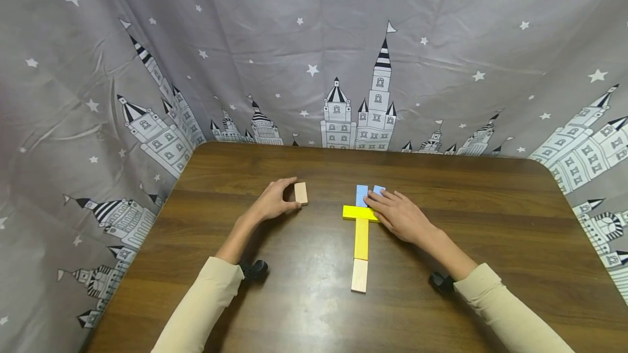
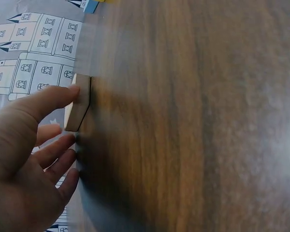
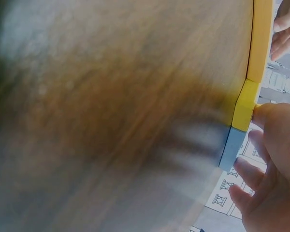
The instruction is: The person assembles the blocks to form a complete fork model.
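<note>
My left hand (image 1: 275, 200) holds a plain wooden block (image 1: 301, 193) at the table's left-centre, thumb at its near end and index finger at its far end. In the left wrist view the thumb lies against this block (image 2: 79, 104), the other fingers loosely spread. My right hand (image 1: 399, 217) rests over a layout of blocks, fingers fairly straight. Its fingertips touch around two blue blocks, the left one (image 1: 361, 195) and the right one (image 1: 379, 189), the latter partly hidden. The hand also covers the right end of a crosswise yellow block (image 1: 350, 212).
Below the crosswise block a second yellow block (image 1: 361, 239) runs toward me, followed by a plain wooden block (image 1: 359, 277). All lie on the brown wooden table (image 1: 304, 309). A grey curtain (image 1: 275, 42) printed with castles and stars hangs behind it.
</note>
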Demonstrator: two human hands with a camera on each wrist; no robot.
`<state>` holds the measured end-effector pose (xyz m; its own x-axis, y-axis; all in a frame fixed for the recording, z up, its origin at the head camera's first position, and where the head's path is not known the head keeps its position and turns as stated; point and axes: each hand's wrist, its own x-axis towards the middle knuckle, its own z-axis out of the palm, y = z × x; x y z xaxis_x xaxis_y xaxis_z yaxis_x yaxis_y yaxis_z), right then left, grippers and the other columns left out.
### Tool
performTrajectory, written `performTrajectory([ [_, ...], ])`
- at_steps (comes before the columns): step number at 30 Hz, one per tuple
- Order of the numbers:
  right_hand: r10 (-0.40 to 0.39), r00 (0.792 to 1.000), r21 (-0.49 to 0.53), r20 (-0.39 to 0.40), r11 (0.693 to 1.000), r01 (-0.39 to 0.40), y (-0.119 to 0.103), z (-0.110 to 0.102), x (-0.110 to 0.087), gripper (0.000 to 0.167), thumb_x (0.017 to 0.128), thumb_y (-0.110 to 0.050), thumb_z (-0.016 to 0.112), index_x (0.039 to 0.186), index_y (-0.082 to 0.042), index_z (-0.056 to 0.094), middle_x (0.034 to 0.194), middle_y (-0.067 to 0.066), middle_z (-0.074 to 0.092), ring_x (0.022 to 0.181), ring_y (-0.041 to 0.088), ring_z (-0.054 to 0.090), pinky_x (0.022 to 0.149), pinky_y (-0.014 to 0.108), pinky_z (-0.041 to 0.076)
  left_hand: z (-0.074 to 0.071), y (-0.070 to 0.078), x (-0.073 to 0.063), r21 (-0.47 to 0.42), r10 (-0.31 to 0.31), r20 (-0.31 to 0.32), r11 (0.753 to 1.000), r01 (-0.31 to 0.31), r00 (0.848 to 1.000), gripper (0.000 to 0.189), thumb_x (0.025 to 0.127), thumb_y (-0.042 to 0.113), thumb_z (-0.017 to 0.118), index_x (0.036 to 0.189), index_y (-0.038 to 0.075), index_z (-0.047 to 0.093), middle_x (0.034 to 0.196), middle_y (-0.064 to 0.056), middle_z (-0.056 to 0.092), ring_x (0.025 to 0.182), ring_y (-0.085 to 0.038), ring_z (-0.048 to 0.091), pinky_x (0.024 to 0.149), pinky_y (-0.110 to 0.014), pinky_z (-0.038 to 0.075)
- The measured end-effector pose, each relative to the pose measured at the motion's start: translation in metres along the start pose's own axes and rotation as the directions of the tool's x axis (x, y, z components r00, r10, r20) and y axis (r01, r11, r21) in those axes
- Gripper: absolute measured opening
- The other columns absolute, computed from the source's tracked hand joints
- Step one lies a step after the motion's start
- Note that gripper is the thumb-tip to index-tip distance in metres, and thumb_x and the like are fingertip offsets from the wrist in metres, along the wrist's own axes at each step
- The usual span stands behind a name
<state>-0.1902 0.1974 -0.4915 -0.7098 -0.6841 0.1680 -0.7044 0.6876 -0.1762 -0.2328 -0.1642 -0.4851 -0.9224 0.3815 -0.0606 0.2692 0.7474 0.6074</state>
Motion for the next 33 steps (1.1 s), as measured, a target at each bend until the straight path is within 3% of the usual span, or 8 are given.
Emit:
performTrajectory([
  [14,-0.003,1.0,0.006,-0.013,1.0,0.003,-0.001,-0.001,0.001,0.045,0.101,-0.016,0.057,0.144,-0.004,0.053,0.145,0.01,0.053,0.131,0.043,0.048,0.108,0.059,0.033,0.001,0.004,0.004,0.023,-0.003,-0.007,1.0,0.003,1.0,0.066,0.081,0.017,0.08,0.138,-0.004,0.054,0.138,-0.024,0.053,0.13,-0.04,0.045,0.109,-0.051,0.033],
  [27,0.019,1.0,0.015,-0.008,1.0,-0.019,-0.003,-0.002,0.001,0.045,0.101,-0.015,0.058,0.145,-0.009,0.054,0.144,0.01,0.054,0.13,0.044,0.048,0.105,0.06,0.035,0.018,0.02,0.015,-0.045,-0.01,-0.052,0.999,0.008,0.999,0.063,0.078,0.022,0.084,0.131,-0.001,0.059,0.13,-0.021,0.058,0.126,-0.037,0.049,0.107,-0.05,0.035],
  [33,0.007,1.0,-0.002,-0.003,1.0,-0.007,-0.003,-0.002,0.002,0.044,0.101,-0.015,0.057,0.144,-0.01,0.055,0.146,0.012,0.052,0.131,0.045,0.047,0.105,0.059,0.035,0.026,0.027,0.021,-0.064,0.015,-0.079,0.998,-0.02,0.997,0.06,0.078,0.024,0.085,0.127,0.0,0.062,0.125,-0.019,0.061,0.121,-0.035,0.053,0.104,-0.048,0.038],
])
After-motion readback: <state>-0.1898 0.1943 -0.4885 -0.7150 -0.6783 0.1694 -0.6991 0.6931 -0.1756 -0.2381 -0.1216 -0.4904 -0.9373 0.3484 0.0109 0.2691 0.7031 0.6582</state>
